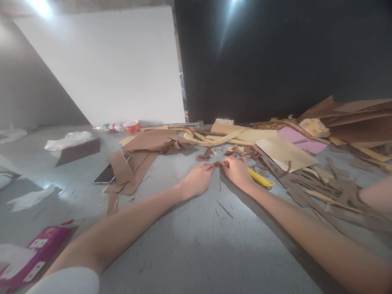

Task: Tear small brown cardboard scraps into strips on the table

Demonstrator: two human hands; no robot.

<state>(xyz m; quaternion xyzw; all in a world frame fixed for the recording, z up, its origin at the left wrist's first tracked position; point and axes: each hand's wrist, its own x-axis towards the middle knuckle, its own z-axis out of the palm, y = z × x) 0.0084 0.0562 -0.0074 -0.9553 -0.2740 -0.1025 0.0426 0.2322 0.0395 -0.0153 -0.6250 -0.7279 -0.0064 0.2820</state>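
Observation:
Near the middle of the grey table, my left hand (198, 179) rests low with its fingers closed together on one end of a small brown piece of sheet material (218, 164). At the other end of this piece, my right hand (237, 170) has thumb and fingers pinched. The fingertips partly hide the piece. Just right of my right hand lies a yellow-handled tool (260, 178), one end hidden by the hand. Small brown scraps (204, 156) lie beyond the fingers, and a few thin slivers (225, 209) lie nearer me.
Brown sheets (150, 140) and a phone (105, 174) lie at left, with a tissue box (81, 153) and magenta item (45, 247). Many brown strips (321, 192) and a pink sheet (298, 139) cover the right. Another person's arm (378, 194) enters there. Upright panels (122, 61) stand behind.

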